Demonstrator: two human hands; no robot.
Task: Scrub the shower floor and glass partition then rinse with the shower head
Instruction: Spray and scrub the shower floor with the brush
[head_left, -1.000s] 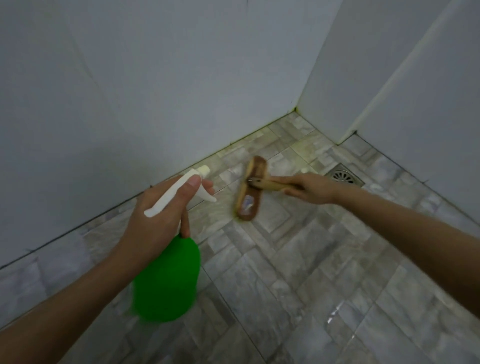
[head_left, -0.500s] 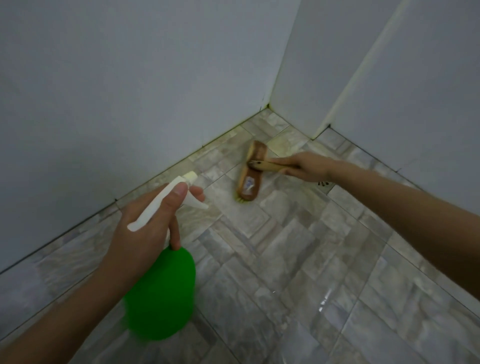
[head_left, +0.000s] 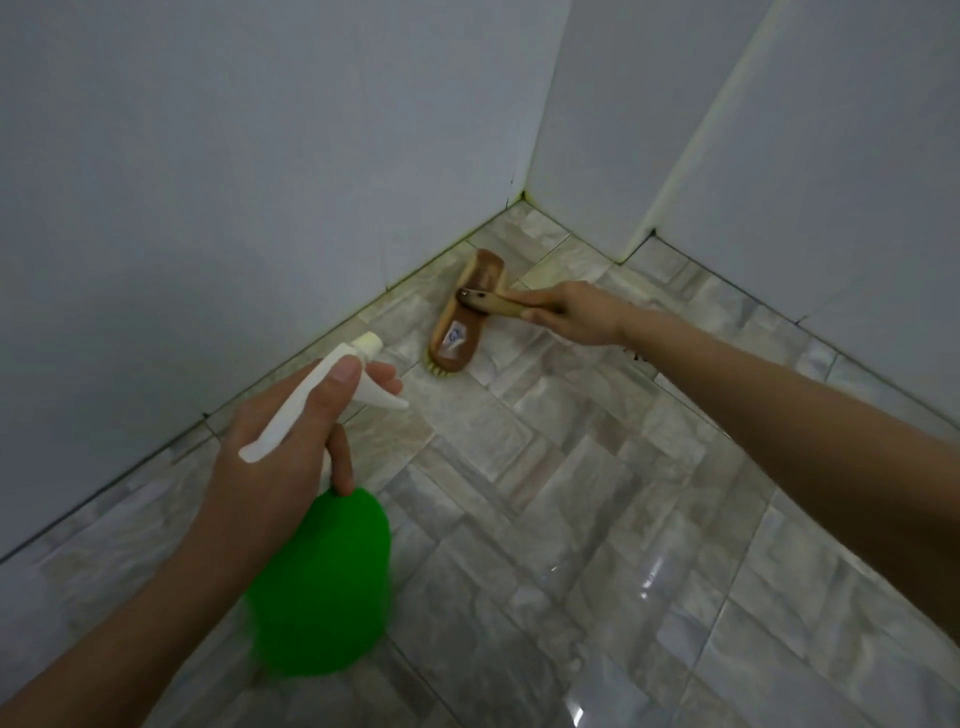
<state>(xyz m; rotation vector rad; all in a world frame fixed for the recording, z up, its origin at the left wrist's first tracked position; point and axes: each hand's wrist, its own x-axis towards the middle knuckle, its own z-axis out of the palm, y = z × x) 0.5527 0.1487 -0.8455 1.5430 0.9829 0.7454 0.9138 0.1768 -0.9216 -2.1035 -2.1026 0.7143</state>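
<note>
A wooden scrub brush (head_left: 462, 317) with yellowish bristles rests head-down on the grey stone-pattern shower floor (head_left: 597, 509), close to the wall joint near the corner. My right hand (head_left: 576, 312) grips its wooden handle, index finger stretched along it. My left hand (head_left: 280, 457) holds a green spray bottle (head_left: 322, 582) by its white trigger head (head_left: 332, 395), thumb on top, nozzle aimed toward the brush. The bottle hangs above the floor. No shower head or glass partition is visible.
White walls (head_left: 260, 182) meet at a corner (head_left: 522, 197) behind the brush; yellow-green grime lines the joint. A second wall (head_left: 831, 156) juts out at right. Part of the floor drain (head_left: 636, 356) peeks out behind my right forearm. Wet sheen lies on tiles at lower right.
The view has shifted left, so the corner sits further right. The brush has moved up toward the wall and corner. My right arm now hides most of the drain. The bottle stays held.
</note>
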